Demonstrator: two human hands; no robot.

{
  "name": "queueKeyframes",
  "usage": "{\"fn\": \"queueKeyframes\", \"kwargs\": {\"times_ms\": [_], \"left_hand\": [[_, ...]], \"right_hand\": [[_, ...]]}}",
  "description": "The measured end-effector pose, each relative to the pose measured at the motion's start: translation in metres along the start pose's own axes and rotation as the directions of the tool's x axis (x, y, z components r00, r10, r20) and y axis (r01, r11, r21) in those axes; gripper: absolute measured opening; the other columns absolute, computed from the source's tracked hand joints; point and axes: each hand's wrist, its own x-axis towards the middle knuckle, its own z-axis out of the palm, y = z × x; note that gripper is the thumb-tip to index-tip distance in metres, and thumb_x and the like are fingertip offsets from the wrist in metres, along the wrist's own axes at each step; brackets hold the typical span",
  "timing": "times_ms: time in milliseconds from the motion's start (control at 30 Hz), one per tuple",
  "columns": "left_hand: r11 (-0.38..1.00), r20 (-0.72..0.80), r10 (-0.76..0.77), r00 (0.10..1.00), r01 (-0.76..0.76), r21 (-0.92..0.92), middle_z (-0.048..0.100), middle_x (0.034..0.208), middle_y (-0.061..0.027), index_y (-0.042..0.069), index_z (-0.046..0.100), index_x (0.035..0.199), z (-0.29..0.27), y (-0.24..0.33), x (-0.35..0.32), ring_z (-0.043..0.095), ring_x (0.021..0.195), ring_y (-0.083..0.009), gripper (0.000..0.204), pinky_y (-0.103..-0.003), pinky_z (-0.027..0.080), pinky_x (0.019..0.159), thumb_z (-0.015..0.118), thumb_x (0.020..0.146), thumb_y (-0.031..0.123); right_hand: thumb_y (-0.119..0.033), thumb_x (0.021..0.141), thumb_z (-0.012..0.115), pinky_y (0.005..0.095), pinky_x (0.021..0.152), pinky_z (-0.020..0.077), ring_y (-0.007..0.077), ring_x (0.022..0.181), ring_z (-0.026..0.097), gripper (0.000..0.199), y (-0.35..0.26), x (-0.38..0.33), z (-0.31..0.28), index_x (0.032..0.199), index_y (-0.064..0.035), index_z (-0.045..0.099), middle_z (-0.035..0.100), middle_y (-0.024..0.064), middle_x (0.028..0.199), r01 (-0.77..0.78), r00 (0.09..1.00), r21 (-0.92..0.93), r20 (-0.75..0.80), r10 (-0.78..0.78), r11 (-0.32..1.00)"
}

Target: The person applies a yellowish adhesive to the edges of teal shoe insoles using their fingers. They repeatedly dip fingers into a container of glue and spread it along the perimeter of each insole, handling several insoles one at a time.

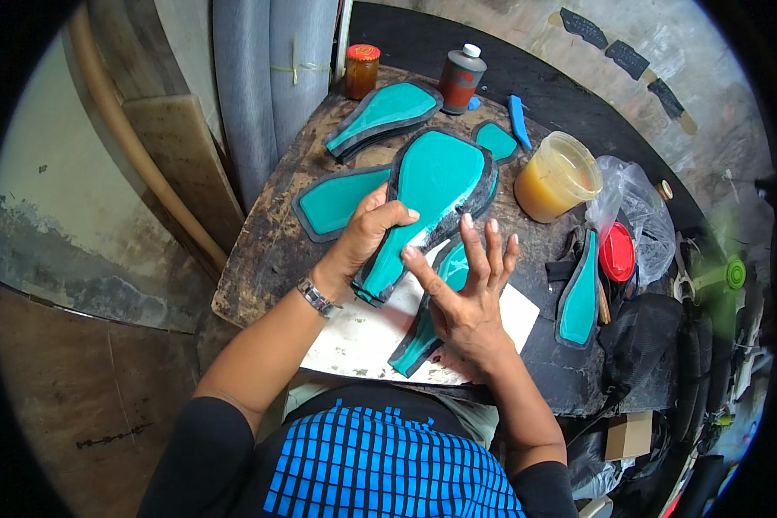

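Head view — teal insole (pixel 432 194) between left fingers (pixel 397 214).

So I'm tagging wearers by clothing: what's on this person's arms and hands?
Both hands are bare, without gloves. The left hand has a metal-link wristwatch at the wrist. The right hand wears nothing. Black sleeves cover the upper arms; the forearms are uncovered.
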Motion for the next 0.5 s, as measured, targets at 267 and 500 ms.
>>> {"fn": "queueKeyframes", "kwargs": {"times_ms": [267, 500], "left_hand": [[0.999, -0.017, -0.010, 1.000, 0.010, 0.040, 0.064, 0.104, -0.0087, -0.001, 0.051, 0.122, 0.001, 0.006, -0.002, 0.063, 0.089, -0.0115, 0.041, -0.025, 0.053, 0.082, 0.059, 0.083, 0.012], [1.000, 0.005, -0.018, 1.000, 0.018, -0.006, 0.063, 0.109, -0.0099, -0.002, 0.049, 0.126, 0.008, 0.010, -0.006, 0.062, 0.093, -0.0126, 0.048, -0.026, 0.051, 0.086, 0.059, 0.082, 0.013]], "right_hand": [[-0.009, 0.082, 0.064, 0.0584, 0.117, 0.0001, 0.0340, 0.148, 0.011, 0.061, 0.002, 0.003, -0.003, 0.131, -0.0436, 0.058, 0.022, 0.0145, 0.157, -0.076, 0.997, -0.011, -0.012, 0.076, 0.997], [0.002, 0.076, 0.061, 0.0551, 0.119, -0.0007, 0.0314, 0.149, 0.008, 0.075, 0.003, 0.001, -0.005, 0.133, -0.0472, 0.055, 0.022, 0.0105, 0.158, 0.179, 0.984, 0.059, -0.011, -0.179, 0.982]]}}
